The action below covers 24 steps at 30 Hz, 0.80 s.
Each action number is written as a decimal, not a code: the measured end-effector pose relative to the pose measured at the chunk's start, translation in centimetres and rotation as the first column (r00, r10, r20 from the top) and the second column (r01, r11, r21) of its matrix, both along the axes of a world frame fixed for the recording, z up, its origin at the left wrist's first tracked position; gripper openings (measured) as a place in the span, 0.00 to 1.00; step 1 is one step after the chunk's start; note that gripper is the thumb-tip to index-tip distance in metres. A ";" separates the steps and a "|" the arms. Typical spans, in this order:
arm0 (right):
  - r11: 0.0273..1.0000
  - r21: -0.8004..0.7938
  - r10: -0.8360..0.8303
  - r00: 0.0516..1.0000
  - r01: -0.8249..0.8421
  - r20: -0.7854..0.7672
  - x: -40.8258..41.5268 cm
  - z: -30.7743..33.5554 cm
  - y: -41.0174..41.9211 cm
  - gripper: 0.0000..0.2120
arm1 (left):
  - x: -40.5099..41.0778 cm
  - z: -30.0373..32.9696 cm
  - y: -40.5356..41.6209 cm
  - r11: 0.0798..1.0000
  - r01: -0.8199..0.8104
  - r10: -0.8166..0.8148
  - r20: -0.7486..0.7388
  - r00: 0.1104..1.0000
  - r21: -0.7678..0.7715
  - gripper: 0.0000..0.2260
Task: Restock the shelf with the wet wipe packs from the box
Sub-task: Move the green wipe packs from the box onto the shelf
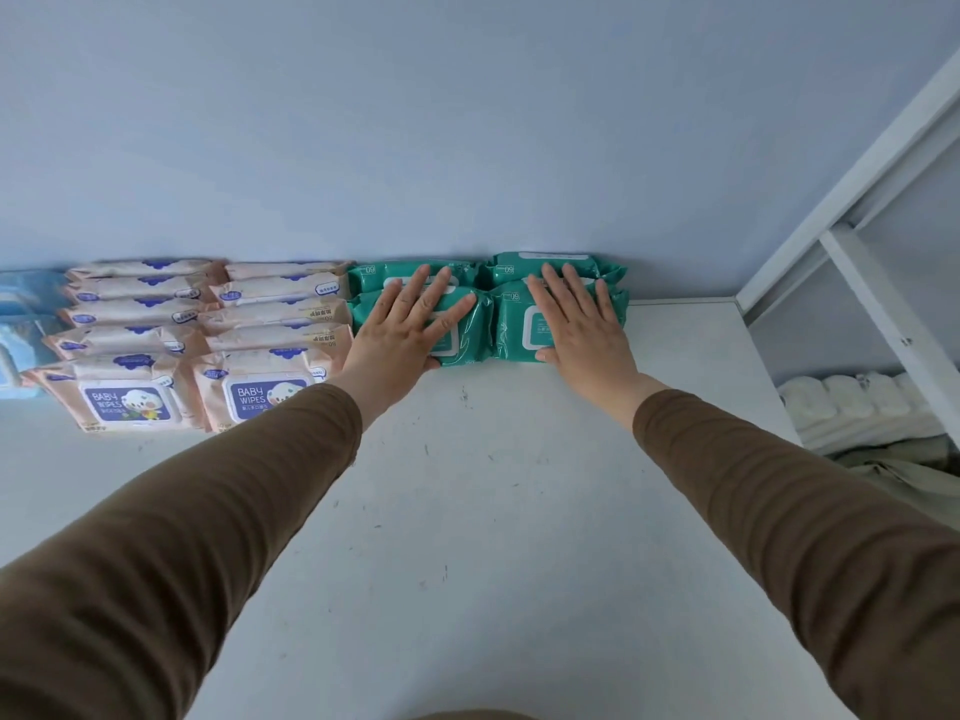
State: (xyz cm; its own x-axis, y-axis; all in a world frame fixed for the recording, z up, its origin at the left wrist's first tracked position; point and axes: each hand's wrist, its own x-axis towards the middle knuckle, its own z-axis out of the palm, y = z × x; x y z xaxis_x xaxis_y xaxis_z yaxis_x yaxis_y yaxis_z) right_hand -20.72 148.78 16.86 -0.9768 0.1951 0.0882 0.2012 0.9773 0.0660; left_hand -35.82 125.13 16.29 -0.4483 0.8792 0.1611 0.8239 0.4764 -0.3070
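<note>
Two green wet wipe stacks are seen at the back of the white shelf [519, 511], pushed against the blue wall [467, 122]. The left green stack [470, 324] and right green stack [511, 324] sit side by side, touching, each approx. two packs high, w/ white flip lids on top.

The left hand [410, 324] is laid flat on the left green stack, fingers spread, palm down; nothing is gripped, though the thumb is tucked at the pack's near edge. The right hand [582, 324] is pressed flat on the right green stack in the same way, fingers splayed toward the wall, thumb at the near edge; no pack is clasped. Both arms are covered by brown sleeves [208, 537].

Just left of the green stacks, two rows of peach baby wipe packs [249, 387] are lined up front to back, overlapped like shingles, the nearest ones labelled "BABY WIPES" on a blue lid. Further left, at the frame edge, blue packs [23, 314] are partly visible; details can't be made out.

To the right, a white rack frame [872, 304] is seen, w/ white wrapped rolls [852, 402] on a lower level. The box is not in view.
</note>
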 end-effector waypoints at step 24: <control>0.925 -0.265 0.212 0.948 -0.273 -0.237 -4.5 5.8 -23.2 0.34 | 0.4 4.2 -22.8 0.946 -0.240 0.181 0.256 0.950 0.220 0.37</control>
State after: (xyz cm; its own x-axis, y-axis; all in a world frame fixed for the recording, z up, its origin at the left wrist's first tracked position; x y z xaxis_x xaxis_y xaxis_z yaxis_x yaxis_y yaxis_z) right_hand -25.17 125.61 22.67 -0.9649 0.0017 0.2626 -0.0650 0.9673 -0.2453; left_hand -35.40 102.32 20.48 -0.6689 0.7066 0.2308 0.7303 0.6826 0.0267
